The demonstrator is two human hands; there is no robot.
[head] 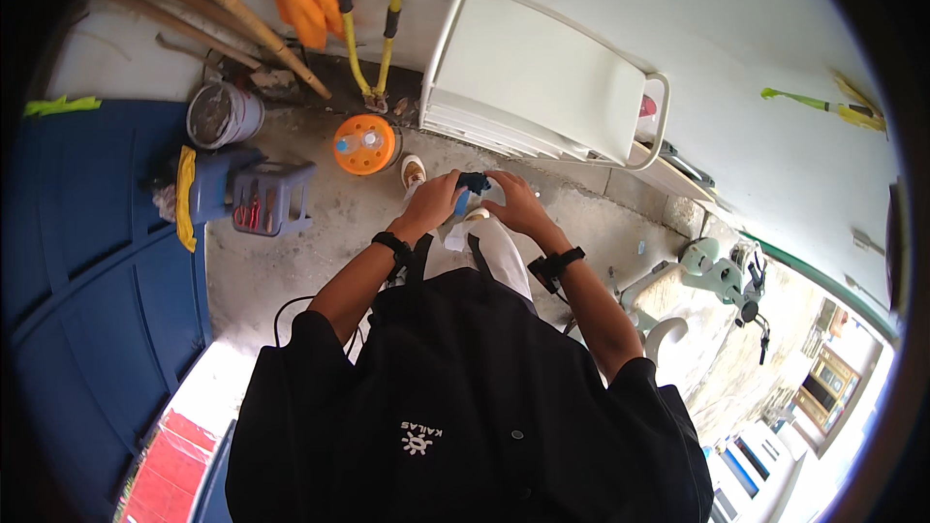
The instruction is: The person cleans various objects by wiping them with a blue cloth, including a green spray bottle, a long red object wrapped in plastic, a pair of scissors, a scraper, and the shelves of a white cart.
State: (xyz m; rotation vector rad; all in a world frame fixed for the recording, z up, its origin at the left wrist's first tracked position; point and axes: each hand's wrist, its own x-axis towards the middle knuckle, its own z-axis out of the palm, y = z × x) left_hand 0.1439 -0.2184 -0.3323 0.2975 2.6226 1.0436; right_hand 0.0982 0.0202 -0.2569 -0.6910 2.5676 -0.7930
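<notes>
My left hand [430, 205] holds a small dark blue-green crumpled item [474, 181], perhaps cloth, in front of my legs. On its other side is my right hand [517, 205], thumb and forefinger apart, the fingertips close to the item's right edge. Whether they grip it I cannot tell. A flat blue piece [461, 203] shows just under the item, partly hidden by my left thumb. Below that, a white piece of paper or cloth [455, 238] lies against my trousers.
An orange round stool [352, 161] carries clear plastic bottles. Left of it are a grey plastic stool [294, 192] with red-handled tools and a bucket [225, 116]. Yellow-handled bolt cutters [383, 65] lean on the wall beside a white slatted rack [538, 65]. A pale green scooter [705, 269] stands right.
</notes>
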